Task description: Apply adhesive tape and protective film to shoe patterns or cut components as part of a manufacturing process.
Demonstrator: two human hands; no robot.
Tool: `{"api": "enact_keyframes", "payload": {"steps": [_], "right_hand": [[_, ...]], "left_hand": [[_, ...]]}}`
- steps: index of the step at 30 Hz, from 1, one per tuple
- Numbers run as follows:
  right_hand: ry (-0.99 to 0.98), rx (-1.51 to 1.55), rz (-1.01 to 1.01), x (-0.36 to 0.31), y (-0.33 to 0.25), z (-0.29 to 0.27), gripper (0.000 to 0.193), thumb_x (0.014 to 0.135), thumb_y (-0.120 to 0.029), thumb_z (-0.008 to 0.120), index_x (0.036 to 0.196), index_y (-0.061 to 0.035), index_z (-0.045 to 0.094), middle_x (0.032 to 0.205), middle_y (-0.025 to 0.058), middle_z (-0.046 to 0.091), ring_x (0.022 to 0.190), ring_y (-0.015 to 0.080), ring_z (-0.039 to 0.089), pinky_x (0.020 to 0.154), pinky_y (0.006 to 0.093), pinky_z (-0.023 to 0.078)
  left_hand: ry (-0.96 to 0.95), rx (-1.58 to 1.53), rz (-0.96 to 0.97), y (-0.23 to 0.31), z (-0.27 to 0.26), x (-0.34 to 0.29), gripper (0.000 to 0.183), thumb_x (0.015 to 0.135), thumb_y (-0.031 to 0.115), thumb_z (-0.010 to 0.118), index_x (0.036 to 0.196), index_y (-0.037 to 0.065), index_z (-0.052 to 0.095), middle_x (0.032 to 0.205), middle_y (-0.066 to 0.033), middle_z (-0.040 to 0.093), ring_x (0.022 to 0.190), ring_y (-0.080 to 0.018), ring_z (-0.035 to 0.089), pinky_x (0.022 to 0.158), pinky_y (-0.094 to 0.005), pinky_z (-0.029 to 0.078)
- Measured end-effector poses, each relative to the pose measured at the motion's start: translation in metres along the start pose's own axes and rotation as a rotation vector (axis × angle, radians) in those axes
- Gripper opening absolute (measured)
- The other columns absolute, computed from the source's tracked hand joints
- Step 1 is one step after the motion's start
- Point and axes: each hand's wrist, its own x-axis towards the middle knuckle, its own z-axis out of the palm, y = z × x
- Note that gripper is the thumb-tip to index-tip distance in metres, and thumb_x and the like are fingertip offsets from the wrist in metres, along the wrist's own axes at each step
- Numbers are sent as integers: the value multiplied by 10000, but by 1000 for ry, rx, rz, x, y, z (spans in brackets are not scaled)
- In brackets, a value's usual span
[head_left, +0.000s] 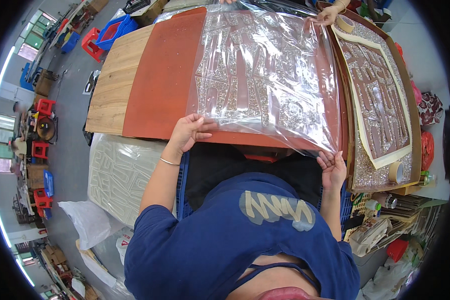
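Observation:
A sheet of clear plastic film lies over glittery stone-covered shapes on a reddish-brown board. Its near left corner is pinched in my left hand, just at the board's front edge. At the near right corner, my right hand grips the film, which is pulled into creases there. Across the board, another person's hand holds the far right part of the film. A second hand of that person shows only slightly at the top edge.
To the right stands a shallow box with glitter, a cream-framed stencil and tape rolls. Wooden planks adjoin the board's left. Below lies a pale sheet with raised outlines. Red stools and blue crates stand farther left.

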Motion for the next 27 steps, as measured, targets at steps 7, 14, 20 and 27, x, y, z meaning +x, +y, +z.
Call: {"api": "enact_keyframes", "payload": {"steps": [7,14,20,27], "right_hand": [[-74,56,-97,11,-8,45,348,1006,-352,409,970,-38,555,903,184,685,783,261,691,673,382,591],[-65,7,-55,33,-11,34,362,993,-380,438,946,-46,569,912,168,691,796,247,688,658,337,578],[9,2,-39,40,0,10,385,980,-406,453,935,-46,583,903,167,692,780,251,688,632,342,578],[-75,-4,-16,40,11,28,460,967,-463,439,958,-27,586,945,193,682,800,274,687,659,368,589]], "left_hand": [[78,-300,26,37,36,29,567,894,497,576,1017,-53,512,927,-164,578,802,-246,623,637,-378,600],[234,100,21,15,28,35,304,854,106,682,992,-49,459,877,-152,601,750,-236,651,636,-349,603],[182,-5,-38,4,8,1,294,845,-56,593,1088,-50,429,1006,-205,623,888,-270,663,726,-349,603],[0,-414,45,18,-12,0,260,853,14,617,1070,-49,489,1008,-195,639,868,-249,671,660,-297,588]]}}
